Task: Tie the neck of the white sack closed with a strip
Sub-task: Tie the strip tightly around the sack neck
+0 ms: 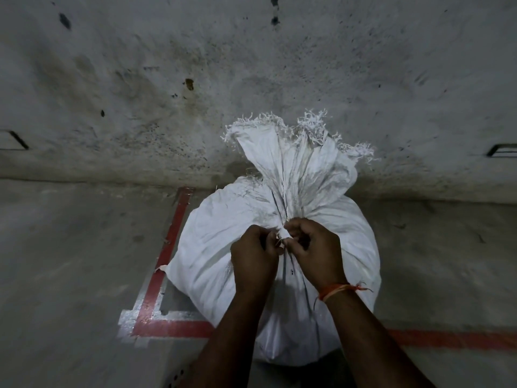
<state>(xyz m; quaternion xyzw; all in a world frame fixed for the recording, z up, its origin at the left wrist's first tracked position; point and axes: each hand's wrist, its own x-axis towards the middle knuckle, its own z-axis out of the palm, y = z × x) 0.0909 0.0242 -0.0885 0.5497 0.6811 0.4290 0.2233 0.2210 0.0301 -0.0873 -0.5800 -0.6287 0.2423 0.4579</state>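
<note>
Head view shows the left hand (253, 254) and right hand (313, 247), both fisted, pinching a white strip (284, 233) at the gathered neck of the white sack (212, 247).

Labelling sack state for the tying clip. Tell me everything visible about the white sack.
The sack is white woven material, creased, full and rounded, standing on the grey floor by the wall, over red floor lines. Its neck is gathered tight; above it the frayed mouth fans out. Left hand and right hand pinch a white strip at the neck.
</note>
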